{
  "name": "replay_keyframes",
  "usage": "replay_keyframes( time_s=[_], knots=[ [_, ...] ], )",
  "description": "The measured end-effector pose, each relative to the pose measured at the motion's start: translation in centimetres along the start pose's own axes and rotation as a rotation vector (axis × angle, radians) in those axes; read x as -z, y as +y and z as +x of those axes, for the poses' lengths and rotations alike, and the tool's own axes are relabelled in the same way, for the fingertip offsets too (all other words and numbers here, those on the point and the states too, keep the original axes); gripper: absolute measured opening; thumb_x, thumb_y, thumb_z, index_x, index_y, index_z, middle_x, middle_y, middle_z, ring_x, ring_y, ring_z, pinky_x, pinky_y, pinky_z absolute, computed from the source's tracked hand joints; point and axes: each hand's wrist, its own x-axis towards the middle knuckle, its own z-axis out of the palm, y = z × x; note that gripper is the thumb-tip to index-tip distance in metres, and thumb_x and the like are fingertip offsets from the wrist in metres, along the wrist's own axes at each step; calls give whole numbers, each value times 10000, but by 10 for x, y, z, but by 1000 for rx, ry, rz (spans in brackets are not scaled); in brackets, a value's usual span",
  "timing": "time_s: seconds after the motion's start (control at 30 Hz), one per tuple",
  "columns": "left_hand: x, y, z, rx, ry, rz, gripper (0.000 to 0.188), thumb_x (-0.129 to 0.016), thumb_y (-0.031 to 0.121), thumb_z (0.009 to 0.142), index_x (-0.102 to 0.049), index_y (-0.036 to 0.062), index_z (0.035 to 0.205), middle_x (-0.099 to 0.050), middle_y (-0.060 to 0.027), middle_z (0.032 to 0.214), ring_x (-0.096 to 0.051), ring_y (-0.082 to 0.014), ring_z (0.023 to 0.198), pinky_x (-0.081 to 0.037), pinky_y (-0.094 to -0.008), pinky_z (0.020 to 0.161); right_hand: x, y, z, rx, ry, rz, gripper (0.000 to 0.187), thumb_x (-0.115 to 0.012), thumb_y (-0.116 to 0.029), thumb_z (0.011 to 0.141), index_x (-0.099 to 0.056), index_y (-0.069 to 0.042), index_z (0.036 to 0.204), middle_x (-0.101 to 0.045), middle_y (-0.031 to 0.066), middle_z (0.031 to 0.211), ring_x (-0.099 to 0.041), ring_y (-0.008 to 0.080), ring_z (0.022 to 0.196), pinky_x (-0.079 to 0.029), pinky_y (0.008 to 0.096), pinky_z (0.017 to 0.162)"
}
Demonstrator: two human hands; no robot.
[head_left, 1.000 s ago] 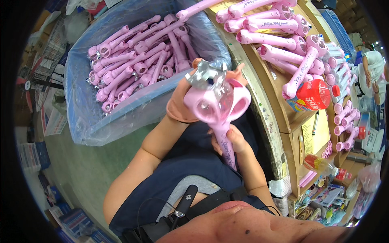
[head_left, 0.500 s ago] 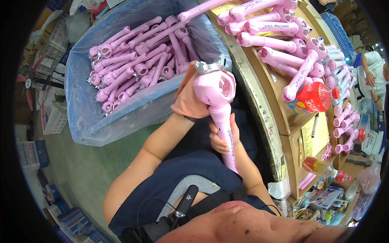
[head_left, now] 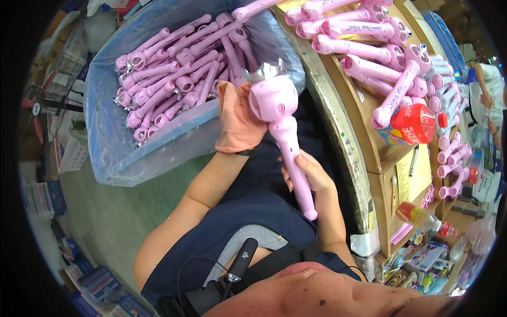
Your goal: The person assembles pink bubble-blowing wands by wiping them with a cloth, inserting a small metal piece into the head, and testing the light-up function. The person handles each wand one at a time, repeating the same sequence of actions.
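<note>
A pink toy wand [head_left: 290,140] with a round head and a shiny silver crown-like tip is held upright in front of my body. My right hand [head_left: 316,173] is closed around its handle, thumb on the near side and fingertips showing at the left. My left hand is covered by a salmon-coloured cloth or glove [head_left: 238,120], right beside the wand's head and seeming to touch its left side. The fingers of that hand are hidden. Behind my left hand, a bin [head_left: 158,168] lined with blue clear plastic holds many similar pink wands [head_left: 174,79].
On the right, a workbench [head_left: 338,142] carries more pink wands [head_left: 364,48], a red-labelled bottle [head_left: 414,126], yellow paper with a pen [head_left: 414,160] and a bottle of amber liquid [head_left: 414,214]. Another person [head_left: 488,92] is at the far right. Green floor [head_left: 111,211] lies below the bin.
The wand has turned about its length, so the handle's printing is out of sight. My right hand has shifted its grip, and the cloth-covered left hand has moved left from behind the head.
</note>
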Motion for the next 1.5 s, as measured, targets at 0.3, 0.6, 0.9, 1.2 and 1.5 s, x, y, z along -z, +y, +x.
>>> replay_keyframes(
  time_s=[0.3, 0.6, 0.9, 1.2, 1.5],
  knots=[
    [-19, 27, 37, 92, 94, 174, 956, -351, 888, 775, -566, -14, 1009, -582, -139, 887, -559, -275, 682, -490, -408, 607, -14, -22, 39, -116, -227, 579, 711, -321, -601, 1001, -448, 7, 1347, -629, 169, 890, -641, 239, 616, -555, 344, 492],
    [-10, 61, 52, -245, 222, 346, 752, -464, 632, 941, -421, -41, 1274, -601, -144, 938, -627, -278, 791, -558, -504, 770, -31, -12, 7, 155, -268, 652, 711, -254, -572, 1022, -325, -9, 1450, -606, 235, 1221, -690, 253, 762, -600, 340, 625],
    [-13, 46, 48, -205, -61, 199, 628, -598, 552, 892, -569, -73, 938, -468, -49, 727, -416, -177, 635, -383, -311, 611, -32, -2, 9, 13, -264, 839, 689, -200, -513, 1037, -304, 21, 1460, -580, 311, 1250, -707, 325, 758, -599, 352, 567],
    [-41, 15, -6, 822, -212, -3274, 400, -552, 378, 923, -454, -4, 993, -558, -76, 758, -516, -255, 599, -416, -353, 532, -40, -4, 26, 63, -124, 28, 560, -482, -520, 989, -496, -1, 1200, -650, 139, 892, -681, 221, 731, -574, 330, 684],
    [-6, 10, -15, 947, 291, -3981, 366, -607, 230, 851, -519, -13, 1110, -631, -117, 805, -616, -289, 672, -486, -340, 573, -54, -34, 32, 263, 256, -15, 703, -269, -628, 1001, -603, -11, 1049, -661, 122, 807, -645, 197, 608, -545, 300, 563]
  ],
)
